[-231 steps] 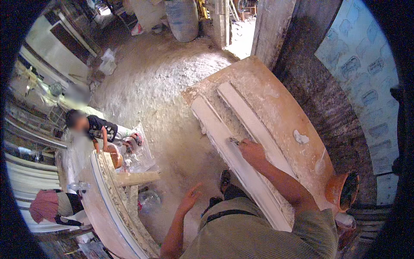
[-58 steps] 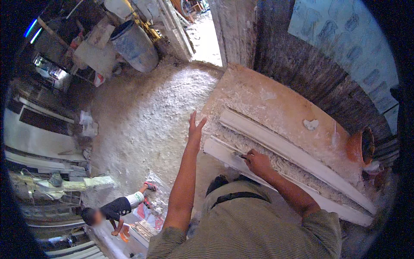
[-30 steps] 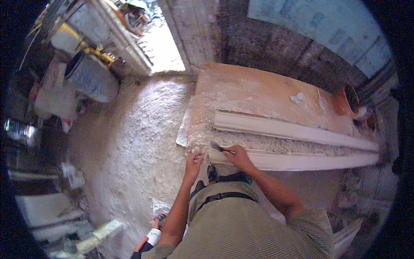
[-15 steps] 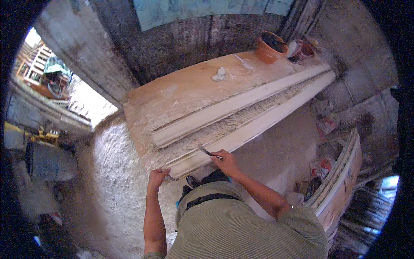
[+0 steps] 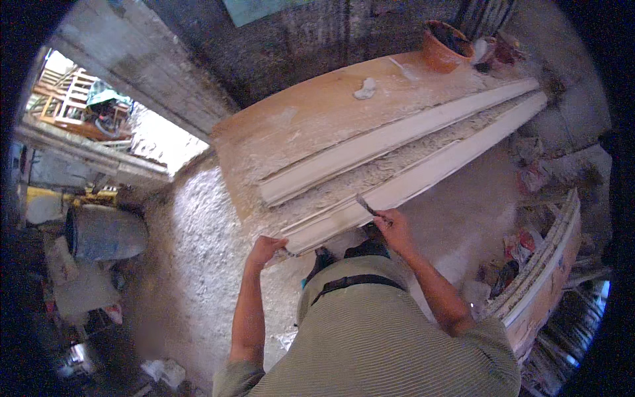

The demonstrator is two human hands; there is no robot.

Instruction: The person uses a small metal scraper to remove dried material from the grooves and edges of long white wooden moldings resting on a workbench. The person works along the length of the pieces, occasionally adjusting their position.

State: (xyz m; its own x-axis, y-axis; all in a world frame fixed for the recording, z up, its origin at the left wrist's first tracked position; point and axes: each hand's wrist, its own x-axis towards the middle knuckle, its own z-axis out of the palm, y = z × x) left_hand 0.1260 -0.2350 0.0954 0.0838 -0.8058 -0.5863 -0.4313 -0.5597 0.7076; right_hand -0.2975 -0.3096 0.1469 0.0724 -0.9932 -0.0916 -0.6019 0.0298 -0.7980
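Note:
My right hand (image 5: 395, 230) is closed around the handle of a slim, dark scraper (image 5: 366, 204). Its tip lies over the near white moulding (image 5: 423, 177), a short way in from the left end. At that end my left hand (image 5: 267, 251) is closed, fingertips pinched beside the moulding's corner. Something small and dark shows at those fingertips, too small to make out. A second white moulding (image 5: 377, 147) lies behind the first, with lumpy, pale residue (image 5: 397, 156) between the two.
Both mouldings lie on a dusty wooden board (image 5: 297, 122). An orange bucket (image 5: 444, 49) stands at its far right, and a white lump (image 5: 364, 88) sits nearer the middle. To the right leans a curved panel (image 5: 546, 264). A blue-grey barrel (image 5: 109, 231) is at left.
The whole view has shifted, so the bench appears farther right and higher. My right hand and scraper have moved a little farther along the moulding, away from its left end; the left hand stays there.

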